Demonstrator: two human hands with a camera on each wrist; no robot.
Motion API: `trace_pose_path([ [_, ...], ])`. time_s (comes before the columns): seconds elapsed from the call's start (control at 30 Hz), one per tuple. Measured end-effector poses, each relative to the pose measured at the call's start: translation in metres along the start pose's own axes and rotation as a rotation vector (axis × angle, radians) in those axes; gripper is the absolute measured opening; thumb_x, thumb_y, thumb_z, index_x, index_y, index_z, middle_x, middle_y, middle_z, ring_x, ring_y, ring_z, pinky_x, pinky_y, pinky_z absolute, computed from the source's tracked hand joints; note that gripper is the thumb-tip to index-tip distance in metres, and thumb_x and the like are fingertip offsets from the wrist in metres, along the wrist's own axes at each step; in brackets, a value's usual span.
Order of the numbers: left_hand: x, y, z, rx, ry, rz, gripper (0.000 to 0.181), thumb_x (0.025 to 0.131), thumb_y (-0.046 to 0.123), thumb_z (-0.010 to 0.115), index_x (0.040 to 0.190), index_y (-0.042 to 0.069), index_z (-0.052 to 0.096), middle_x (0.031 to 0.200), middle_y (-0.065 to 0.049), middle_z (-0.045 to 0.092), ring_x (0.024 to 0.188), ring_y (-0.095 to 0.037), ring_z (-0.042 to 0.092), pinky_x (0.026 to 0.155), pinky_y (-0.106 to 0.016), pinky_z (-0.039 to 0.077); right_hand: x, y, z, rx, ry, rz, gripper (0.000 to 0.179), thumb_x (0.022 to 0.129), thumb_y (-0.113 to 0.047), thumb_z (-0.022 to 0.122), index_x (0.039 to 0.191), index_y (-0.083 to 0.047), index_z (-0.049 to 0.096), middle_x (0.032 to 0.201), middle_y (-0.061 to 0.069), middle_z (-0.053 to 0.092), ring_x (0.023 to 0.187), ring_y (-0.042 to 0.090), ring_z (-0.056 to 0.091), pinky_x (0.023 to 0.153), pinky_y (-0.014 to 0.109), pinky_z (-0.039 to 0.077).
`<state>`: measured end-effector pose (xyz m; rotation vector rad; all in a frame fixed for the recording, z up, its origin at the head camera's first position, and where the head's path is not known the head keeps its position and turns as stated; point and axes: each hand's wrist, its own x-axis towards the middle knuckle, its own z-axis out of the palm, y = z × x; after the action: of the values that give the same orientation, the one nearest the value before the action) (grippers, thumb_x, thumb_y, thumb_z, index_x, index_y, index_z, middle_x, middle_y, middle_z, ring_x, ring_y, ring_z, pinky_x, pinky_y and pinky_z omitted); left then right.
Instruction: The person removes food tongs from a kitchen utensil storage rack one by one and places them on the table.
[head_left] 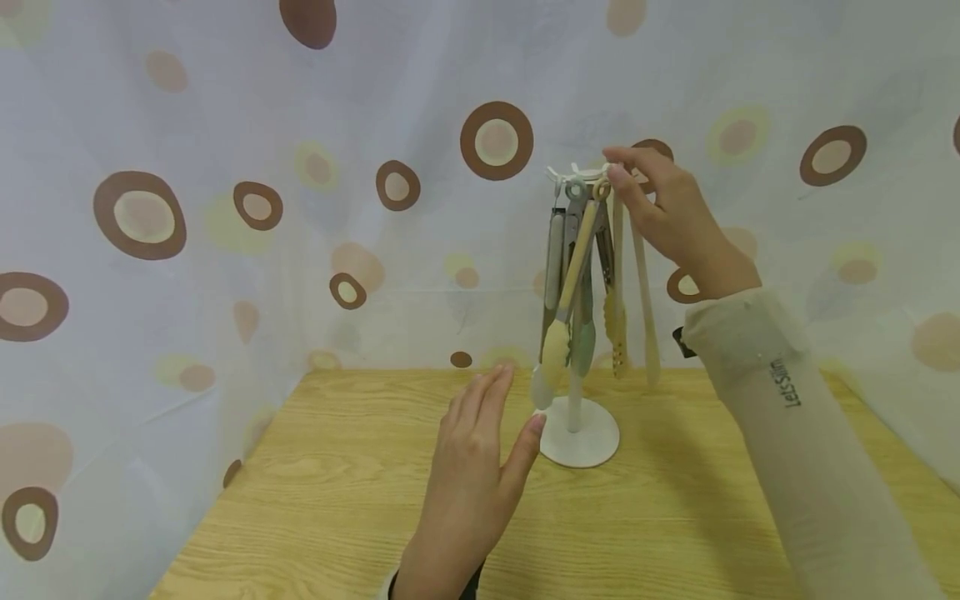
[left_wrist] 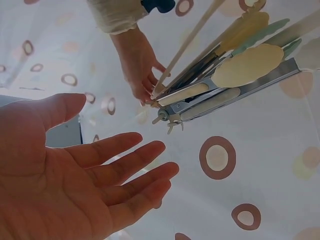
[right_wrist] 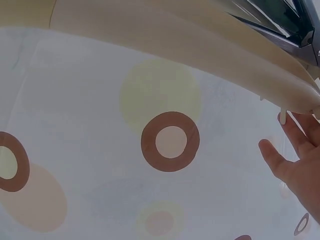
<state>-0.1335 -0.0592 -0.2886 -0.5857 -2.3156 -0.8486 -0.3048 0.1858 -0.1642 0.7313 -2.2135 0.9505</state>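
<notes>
A white rotating stand with hooks at its top holds several hanging kitchen tongs. My right hand reaches to the hooks and pinches the top of the beige-handled tongs, whose two long arms spread downward. In the right wrist view fingertips are right at a pale hook tip. Cream-headed tongs hang at the front by a ring, beside grey-green tongs. Lower down, my left hand is raised, fingers extended and thumb apart, close to the left of the stand, holding nothing.
The stand is on a wood-grain table. Behind and along the sides hangs a white curtain patterned with brown rings and pastel spots.
</notes>
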Motion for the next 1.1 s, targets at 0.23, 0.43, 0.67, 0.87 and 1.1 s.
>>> trace_pose_path([
  [0.23,0.0,0.001,0.0,-0.002,-0.001,-0.004,0.052,0.098,0.033,0.056,0.139,0.003,0.047,0.135,-0.01,0.052,0.129,-0.029,0.044,0.106,-0.047,0.035,0.004,-0.001,-0.007,0.007,-0.072,0.079,0.044,0.103,-0.038,0.04,0.139,-0.016,0.05,0.139,0.014,0.047,0.116,0.048,0.05,0.092,0.062,0.038],
  [0.43,0.0,0.001,0.0,-0.003,-0.005,-0.009,0.052,0.098,0.033,0.057,0.139,0.004,0.047,0.135,-0.01,0.052,0.13,-0.03,0.044,0.106,-0.048,0.034,0.01,-0.001,-0.013,-0.005,-0.145,0.121,0.048,0.101,-0.047,0.04,0.136,-0.016,0.052,0.14,0.013,0.046,0.12,0.048,0.049,0.095,0.062,0.036],
  [0.67,0.001,0.001,0.001,-0.008,-0.003,-0.005,0.051,0.097,0.032,0.058,0.138,0.003,0.048,0.135,-0.011,0.052,0.128,-0.03,0.045,0.106,-0.047,0.035,0.015,-0.004,-0.016,-0.042,-0.209,0.155,0.053,0.1,-0.051,0.039,0.135,-0.013,0.051,0.143,0.014,0.041,0.123,0.047,0.047,0.098,0.062,0.034],
  [0.87,0.002,0.001,0.005,-0.003,-0.005,0.009,0.05,0.097,0.031,0.057,0.137,0.002,0.049,0.134,-0.012,0.053,0.126,-0.03,0.047,0.104,-0.047,0.037,0.015,-0.003,-0.017,-0.03,-0.217,0.16,0.054,0.1,-0.052,0.039,0.134,-0.012,0.051,0.144,0.014,0.04,0.126,0.046,0.045,0.099,0.061,0.033],
  [1.1,0.006,-0.005,0.011,0.013,0.006,0.044,0.047,0.098,0.028,0.057,0.134,-0.001,0.05,0.13,-0.014,0.055,0.12,-0.029,0.051,0.1,-0.045,0.042,0.015,-0.003,-0.015,-0.01,-0.205,0.178,0.055,0.098,-0.054,0.041,0.133,-0.013,0.052,0.145,0.011,0.041,0.128,0.042,0.045,0.101,0.059,0.034],
])
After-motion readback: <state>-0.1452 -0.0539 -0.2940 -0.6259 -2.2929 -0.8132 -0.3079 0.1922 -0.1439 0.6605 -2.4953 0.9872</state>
